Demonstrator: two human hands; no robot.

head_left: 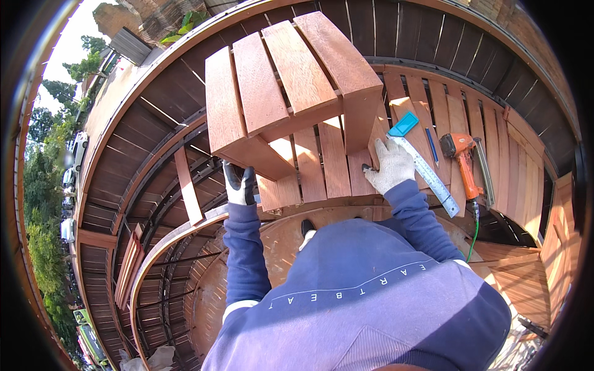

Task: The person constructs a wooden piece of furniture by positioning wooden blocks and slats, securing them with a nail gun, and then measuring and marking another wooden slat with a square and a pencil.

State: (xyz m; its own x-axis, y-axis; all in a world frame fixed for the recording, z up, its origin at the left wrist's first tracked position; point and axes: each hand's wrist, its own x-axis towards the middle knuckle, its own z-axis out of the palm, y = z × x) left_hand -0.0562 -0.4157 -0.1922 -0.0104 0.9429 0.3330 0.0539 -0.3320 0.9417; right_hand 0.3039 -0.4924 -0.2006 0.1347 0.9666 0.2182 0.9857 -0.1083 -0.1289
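A slatted reddish-wood stool (260,80), with several boards across its top and a panel at each side, stands on a curved slatted bench (332,162). My left hand (240,183), in a pale glove with dark fingertips, grips low on the stool's left side panel. Its fingers are bent, and part of them is hidden by the wood. Just right of the stool's other panel, my gloved right hand (392,166) lies on the bench slats with fingers apart. Beside that hand is a try square (427,170) with a turquoise handle and a silver ruled blade.
Right of the square lie a blue pencil (432,146) and an orange nail gun (463,162) with a green air hose (475,232). A loose slat (187,185) spans the curved frame at left, near stacked boards (129,270). A dark slatted wall (427,31) curves behind the bench.
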